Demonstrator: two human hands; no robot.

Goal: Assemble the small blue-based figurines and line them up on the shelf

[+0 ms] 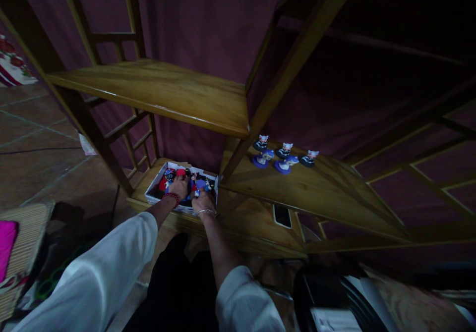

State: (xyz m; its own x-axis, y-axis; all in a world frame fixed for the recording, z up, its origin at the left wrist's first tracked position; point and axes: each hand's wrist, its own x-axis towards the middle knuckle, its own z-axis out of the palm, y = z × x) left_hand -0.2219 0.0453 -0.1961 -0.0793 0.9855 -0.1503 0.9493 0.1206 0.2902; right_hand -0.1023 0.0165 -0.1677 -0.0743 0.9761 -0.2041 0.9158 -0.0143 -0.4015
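Observation:
A shallow white cardboard box [153,198] full of small toy figurines stands on the low wooden shelf. Both of my hands reach into it. My left hand [178,187], with a red bead bracelet, has its fingers curled down at a red-topped figurine [181,172]; the fingertips are partly hidden. To its right, my right hand [203,202], with a pale bracelet, closes on a blue-topped figurine [201,184]. More red, blue and dark figurines crowd around the hands inside the box.
Several figurines stand in two rows on the right shelf [316,188]: white-topped ones [285,149] behind, blue ones [286,164] in front. A phone [282,216] lies below. An upper shelf [163,91] overhangs the box; a slanted post [275,89] divides the shelves.

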